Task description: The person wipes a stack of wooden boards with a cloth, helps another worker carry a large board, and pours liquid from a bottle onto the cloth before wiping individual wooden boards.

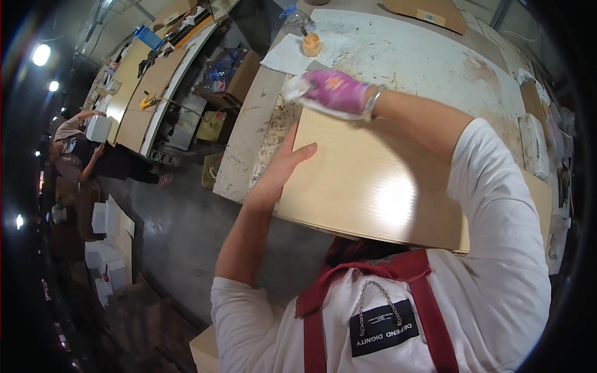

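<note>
A light wood-coloured board (360, 168) with a glossy top lies on the worn, stained table (429, 59) in front of me. Bare, my left hand (283, 165) grips its left edge, thumb on the top face and the other fingers along the side, partly hidden. My right hand (336, 91), in a pink-purple glove, is closed on a white cloth (296, 89) at the board's far left corner. Some of the cloth also shows beneath the gloved hand, along the far edge.
Beyond my right hand, a small orange-tan round object (312, 44) sits on a white sheet (280, 57), beside a clear plastic bottle (298, 23). At left, a co-worker holds a white box (98, 129) by another workbench (134, 87). Cardboard (429, 13) lies at the far edge.
</note>
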`<act>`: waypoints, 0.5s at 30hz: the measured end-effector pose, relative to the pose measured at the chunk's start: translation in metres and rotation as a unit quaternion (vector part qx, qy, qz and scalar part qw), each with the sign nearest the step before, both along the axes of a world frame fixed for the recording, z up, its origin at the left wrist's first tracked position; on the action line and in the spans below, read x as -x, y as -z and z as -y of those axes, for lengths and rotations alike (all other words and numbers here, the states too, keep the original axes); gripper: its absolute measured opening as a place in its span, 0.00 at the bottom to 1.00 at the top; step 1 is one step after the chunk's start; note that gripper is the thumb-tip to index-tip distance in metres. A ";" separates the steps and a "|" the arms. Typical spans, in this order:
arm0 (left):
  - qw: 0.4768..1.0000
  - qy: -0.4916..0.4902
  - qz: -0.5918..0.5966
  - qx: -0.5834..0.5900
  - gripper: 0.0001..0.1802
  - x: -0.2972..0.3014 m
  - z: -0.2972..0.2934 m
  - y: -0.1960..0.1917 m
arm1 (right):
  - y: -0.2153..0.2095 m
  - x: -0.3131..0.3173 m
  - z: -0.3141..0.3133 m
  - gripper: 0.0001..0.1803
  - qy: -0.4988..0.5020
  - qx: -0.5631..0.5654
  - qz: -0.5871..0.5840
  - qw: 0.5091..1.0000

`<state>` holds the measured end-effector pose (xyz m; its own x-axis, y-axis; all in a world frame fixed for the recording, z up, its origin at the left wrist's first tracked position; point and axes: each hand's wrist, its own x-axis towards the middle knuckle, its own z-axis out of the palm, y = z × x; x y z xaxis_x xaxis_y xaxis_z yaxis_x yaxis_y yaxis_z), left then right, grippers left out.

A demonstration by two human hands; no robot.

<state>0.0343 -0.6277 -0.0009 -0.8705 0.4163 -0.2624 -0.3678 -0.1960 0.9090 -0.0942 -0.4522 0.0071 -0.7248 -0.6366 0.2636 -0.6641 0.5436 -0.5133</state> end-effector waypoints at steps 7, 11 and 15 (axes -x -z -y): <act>1.000 -0.005 0.009 -0.020 0.35 0.001 0.002 0.001 | -0.031 -0.040 -0.029 0.14 -0.039 -0.016 0.034 0.999; 0.999 -0.005 0.042 -0.007 0.34 -0.002 0.000 -0.002 | -0.008 -0.021 0.016 0.13 -0.004 0.047 0.097 0.994; 0.997 0.009 -0.036 0.064 0.33 0.008 0.003 0.009 | -0.021 0.019 -0.001 0.15 0.023 0.179 0.303 0.936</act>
